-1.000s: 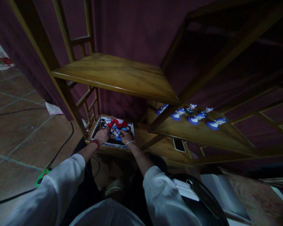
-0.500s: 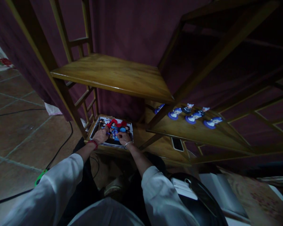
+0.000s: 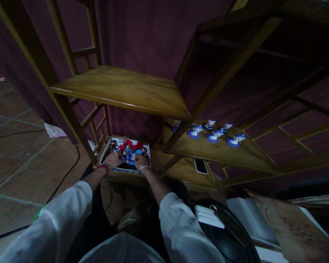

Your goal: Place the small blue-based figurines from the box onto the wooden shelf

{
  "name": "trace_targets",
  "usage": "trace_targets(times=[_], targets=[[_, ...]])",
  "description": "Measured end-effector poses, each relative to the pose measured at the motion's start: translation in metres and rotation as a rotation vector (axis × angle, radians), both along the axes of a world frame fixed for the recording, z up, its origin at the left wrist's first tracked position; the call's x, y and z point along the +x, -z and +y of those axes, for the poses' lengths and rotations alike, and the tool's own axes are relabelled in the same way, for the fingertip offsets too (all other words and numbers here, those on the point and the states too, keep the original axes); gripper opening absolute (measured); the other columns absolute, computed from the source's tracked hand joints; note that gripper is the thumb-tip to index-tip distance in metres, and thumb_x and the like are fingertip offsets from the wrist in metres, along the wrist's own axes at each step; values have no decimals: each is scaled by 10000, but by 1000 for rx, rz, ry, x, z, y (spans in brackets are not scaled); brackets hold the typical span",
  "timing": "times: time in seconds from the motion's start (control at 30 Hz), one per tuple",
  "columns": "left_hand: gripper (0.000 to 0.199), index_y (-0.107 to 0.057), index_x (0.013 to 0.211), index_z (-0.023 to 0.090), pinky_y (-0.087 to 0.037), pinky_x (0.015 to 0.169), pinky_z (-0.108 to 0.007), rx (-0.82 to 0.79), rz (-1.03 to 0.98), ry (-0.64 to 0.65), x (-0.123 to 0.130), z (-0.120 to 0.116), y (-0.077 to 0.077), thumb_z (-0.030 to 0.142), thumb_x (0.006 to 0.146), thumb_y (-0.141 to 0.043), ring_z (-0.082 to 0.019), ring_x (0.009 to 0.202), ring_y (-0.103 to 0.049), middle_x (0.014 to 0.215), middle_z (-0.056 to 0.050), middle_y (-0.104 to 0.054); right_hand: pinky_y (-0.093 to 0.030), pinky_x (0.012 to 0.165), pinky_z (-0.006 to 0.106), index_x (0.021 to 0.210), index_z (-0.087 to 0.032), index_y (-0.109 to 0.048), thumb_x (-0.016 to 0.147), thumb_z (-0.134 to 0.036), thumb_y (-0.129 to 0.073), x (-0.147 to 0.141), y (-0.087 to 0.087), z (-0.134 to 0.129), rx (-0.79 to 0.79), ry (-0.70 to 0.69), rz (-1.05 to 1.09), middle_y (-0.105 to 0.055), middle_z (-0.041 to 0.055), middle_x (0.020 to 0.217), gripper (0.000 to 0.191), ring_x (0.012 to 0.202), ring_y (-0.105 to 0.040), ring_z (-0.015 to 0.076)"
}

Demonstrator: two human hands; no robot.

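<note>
A shallow white box (image 3: 150, 155) filled with small toy figurines (image 3: 128, 147) in red, blue and black stands on the low wooden shelf. My left hand (image 3: 113, 160), with a red bead bracelet at the wrist, is over the box's left part. Its fingers are closed on a figurine with a round purple base (image 3: 122, 159); most of that figurine is hidden by the hand. My right hand (image 3: 140, 162), wearing a silver bracelet, reaches into the box's right part. Its fingers are curled together among blue figurines, and what they pinch cannot be made out.
On the shelf to the right stand several figurines with purple bases (image 3: 215, 136) and dark-clothed ones (image 3: 209, 125) behind. A phone (image 3: 200, 166) lies on the lower board. An upper shelf (image 3: 120, 89) juts out above the box. A black round stool (image 3: 230, 233) is at the lower right.
The view has shifted slightly, moving the scene left. The purple base at my left fingers shows more clearly now. Both hands stay in the box.
</note>
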State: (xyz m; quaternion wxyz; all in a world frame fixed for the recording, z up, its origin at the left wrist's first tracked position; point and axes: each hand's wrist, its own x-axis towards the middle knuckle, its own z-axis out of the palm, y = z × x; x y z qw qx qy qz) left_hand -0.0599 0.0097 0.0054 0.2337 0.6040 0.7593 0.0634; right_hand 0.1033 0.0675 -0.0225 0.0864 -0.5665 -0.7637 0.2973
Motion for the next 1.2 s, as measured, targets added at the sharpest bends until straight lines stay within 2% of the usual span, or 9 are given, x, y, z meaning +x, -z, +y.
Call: trace_targets(times=[0.2, 0.4, 0.5, 0.73, 0.97, 1.2], targets=[[291, -586, 994, 194, -425, 776, -260, -51, -1, -21, 0, 7, 0, 285, 777, -415, -195, 924, -582, 979, -83, -638, -440, 794, 203, 875, -196, -653, 722, -125, -504, 1, 1, 3, 1, 23, 13, -667, 34, 924, 225, 881, -601, 147], [247, -637, 877, 194, -425, 773, -256, -106, -10, 79, 16, 11, -7, 220, 775, -414, -178, 878, -585, 935, -56, -652, -433, 793, 171, 923, -218, -644, 741, -120, -471, 1, 3, 4, 0, 4, 58, -667, -2, 921, 269, 849, -603, 107], [224, -648, 820, 176, -420, 766, -239, -114, -19, 125, 23, 12, -7, 182, 762, -432, -165, 845, -585, 900, -57, -658, -418, 828, 190, 936, -235, -646, 750, -127, -469, 2, 2, 2, 5, -41, 66, -665, -12, 924, 279, 864, -598, 114], [253, -650, 833, 176, -413, 763, -244, -60, -37, 156, 25, 12, 1, 187, 786, -402, -169, 838, -581, 894, -54, -660, -408, 857, 224, 922, -285, -660, 734, -137, -507, 2, 0, 0, -43, -90, 79, -662, -26, 930, 284, 907, -592, 145], [243, -657, 783, 230, -423, 756, -230, -39, -58, 160, 25, 9, 0, 224, 775, -414, -151, 826, -592, 842, -12, -671, -422, 846, 222, 945, -253, -651, 755, -162, -496, 4, -2, 2, -44, -9, 115, -656, -10, 976, 262, 934, -584, 133], [213, -663, 763, 211, -425, 767, -240, -30, -66, 152, 24, 8, 0, 226, 748, -451, -170, 855, -598, 841, -40, -671, -453, 773, 213, 909, -245, -629, 738, -252, -538, 6, -1, 4, -59, 83, 187, -661, -15, 928, 193, 864, -602, 120]])
